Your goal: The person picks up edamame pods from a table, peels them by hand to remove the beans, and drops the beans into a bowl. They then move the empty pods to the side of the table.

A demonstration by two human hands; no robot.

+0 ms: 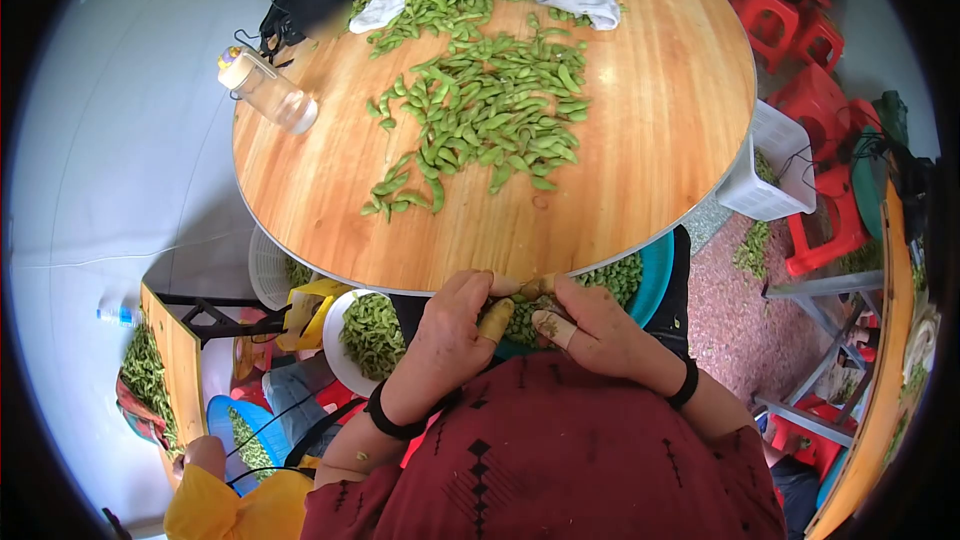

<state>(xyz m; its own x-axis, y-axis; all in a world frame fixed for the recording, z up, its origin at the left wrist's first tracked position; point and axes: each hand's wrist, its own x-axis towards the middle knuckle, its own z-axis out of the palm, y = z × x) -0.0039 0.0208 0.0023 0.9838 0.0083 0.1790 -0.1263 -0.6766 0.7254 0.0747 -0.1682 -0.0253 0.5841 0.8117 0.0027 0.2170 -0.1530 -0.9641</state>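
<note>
Closest to the camera was the red shirt (560, 460), and just beyond it both hands met at the near edge of the counter (650, 170). The left hand (450, 335) and the right hand (600, 330) were each closed on one green pod (537, 287), pinched between wrapped thumbs and fingers, above a blue basin (655, 275) under the counter edge. The pod seemed to be in the middle of being split open. The next move probably needed a firm thumb press along its seam. A pile of pods (490, 110) lay at the counter's middle.

green pods (480, 110) — orange-brown table (660, 140)
</note>
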